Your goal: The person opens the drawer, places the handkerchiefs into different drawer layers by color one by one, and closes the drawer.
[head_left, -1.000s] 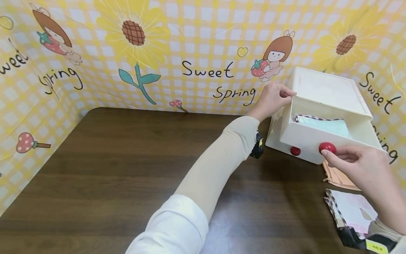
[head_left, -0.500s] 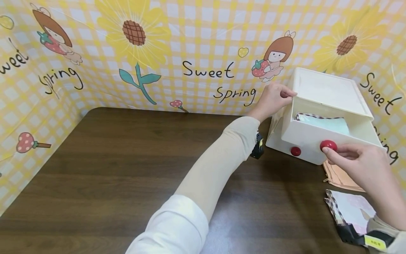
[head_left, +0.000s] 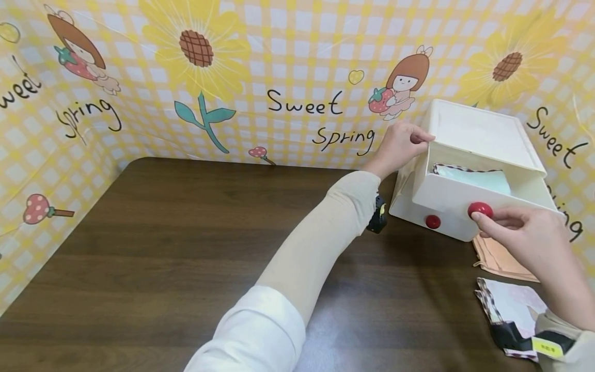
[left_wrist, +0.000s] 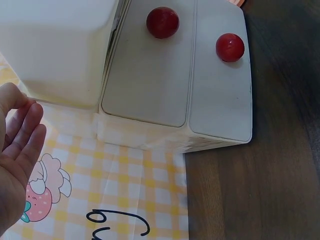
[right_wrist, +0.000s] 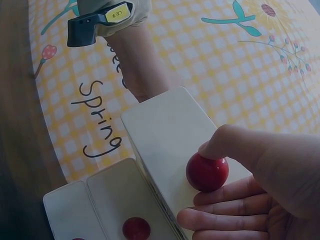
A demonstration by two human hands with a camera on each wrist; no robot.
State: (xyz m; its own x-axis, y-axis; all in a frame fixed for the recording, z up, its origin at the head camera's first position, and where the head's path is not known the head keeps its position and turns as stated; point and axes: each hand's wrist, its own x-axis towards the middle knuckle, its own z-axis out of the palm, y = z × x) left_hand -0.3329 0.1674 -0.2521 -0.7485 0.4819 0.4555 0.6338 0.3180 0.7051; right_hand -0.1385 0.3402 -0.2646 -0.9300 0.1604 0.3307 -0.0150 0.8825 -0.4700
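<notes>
A white cabinet (head_left: pixel 485 135) with small drawers stands at the right in the head view. Its top drawer (head_left: pixel 446 194) is pulled partway out, and a folded pale mint cloth (head_left: pixel 479 180) with a checked edge lies inside. My right hand (head_left: pixel 530 232) pinches the round red knob (right_wrist: pixel 207 172) of that drawer, thumb above and fingers below. My left hand (head_left: pixel 402 144) reaches to the cabinet's upper front left corner. In the left wrist view its fingers (left_wrist: pixel 25 135) are fairly straight, tips right at the white edge. Two lower drawers are closed, each with a red knob (left_wrist: pixel 230 47).
Below the cabinet lie a folded peach cloth (head_left: pixel 504 261) and a folded white and pink cloth (head_left: pixel 511 302) with checked trim, partly behind my right wrist. A dark wooden table (head_left: pixel 186 258) stretches left. A yellow checked sheet (head_left: pixel 288 57) with printed figures hangs behind.
The top drawer has slid slightly inward, with my right hand keeping hold of its knob. My left hand has stayed at the cabinet's corner.
</notes>
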